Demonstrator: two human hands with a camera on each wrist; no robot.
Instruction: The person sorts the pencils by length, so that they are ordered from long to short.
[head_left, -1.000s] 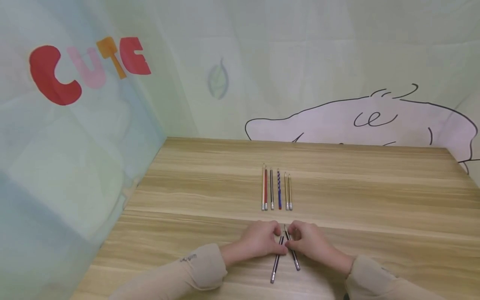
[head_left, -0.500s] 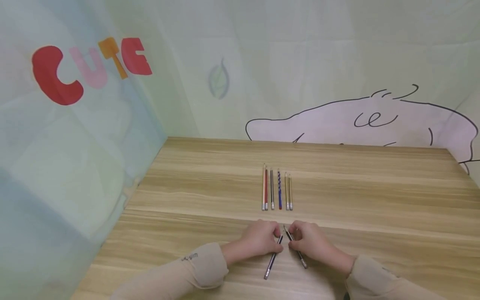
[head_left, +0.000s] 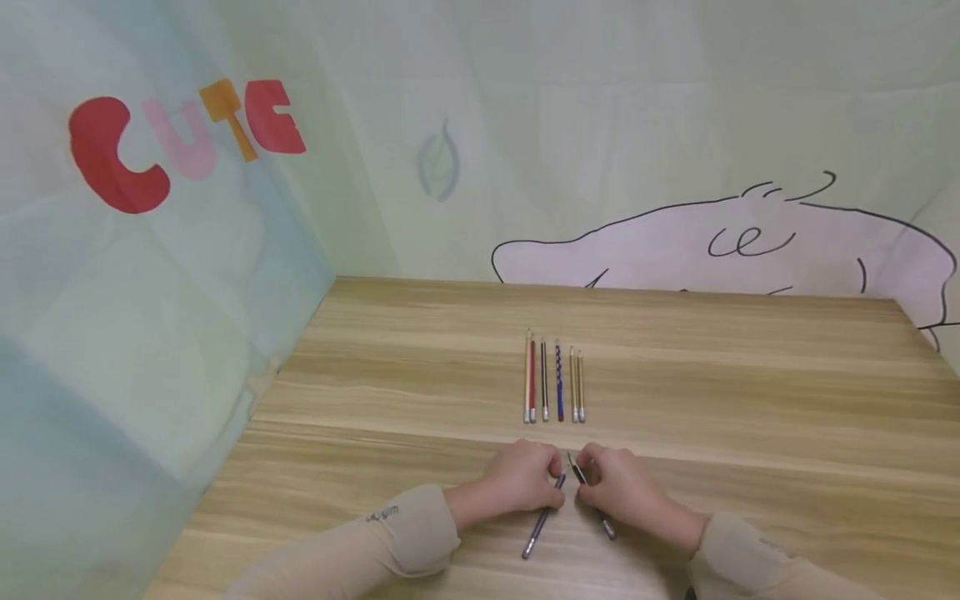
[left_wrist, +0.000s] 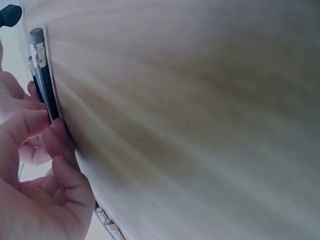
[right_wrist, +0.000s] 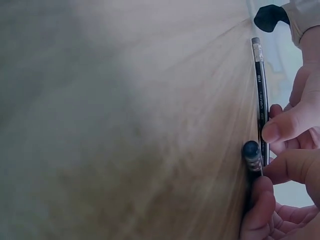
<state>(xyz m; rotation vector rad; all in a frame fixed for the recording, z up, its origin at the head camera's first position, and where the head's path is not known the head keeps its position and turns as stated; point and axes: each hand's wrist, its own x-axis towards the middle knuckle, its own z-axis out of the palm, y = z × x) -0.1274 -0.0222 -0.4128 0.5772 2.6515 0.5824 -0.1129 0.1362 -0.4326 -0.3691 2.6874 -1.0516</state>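
Observation:
My left hand [head_left: 521,477] pinches a dark pencil [head_left: 536,533] between thumb and fingers near its upper end. The pencil slants, its silver ferrule and eraser end toward me and to the left. In the left wrist view the grey eraser [left_wrist: 36,35] shows large above the fingertips. Facing it, my right hand [head_left: 624,485] pinches a second dark pencil [head_left: 607,527], its sharpened tip pointing away from me and its eraser end slanting right. The right wrist view shows white lettering on the left hand's black pencil [right_wrist: 260,92]. The two hands stand slightly apart, their fingertips facing.
Beyond the hands, several pencils lie side by side on the wooden table [head_left: 405,375], tips away from me: a pale one, a red pencil [head_left: 532,379], a black pencil [head_left: 544,379], a blue patterned pencil [head_left: 558,379] and gold pencils [head_left: 577,387]. Printed fabric walls [head_left: 390,167] border the table.
Both hands have drawn slightly apart. The left pencil's eraser end has swung to the left, and the right pencil's eraser end has swung to the right. The row of pencils lies as before.

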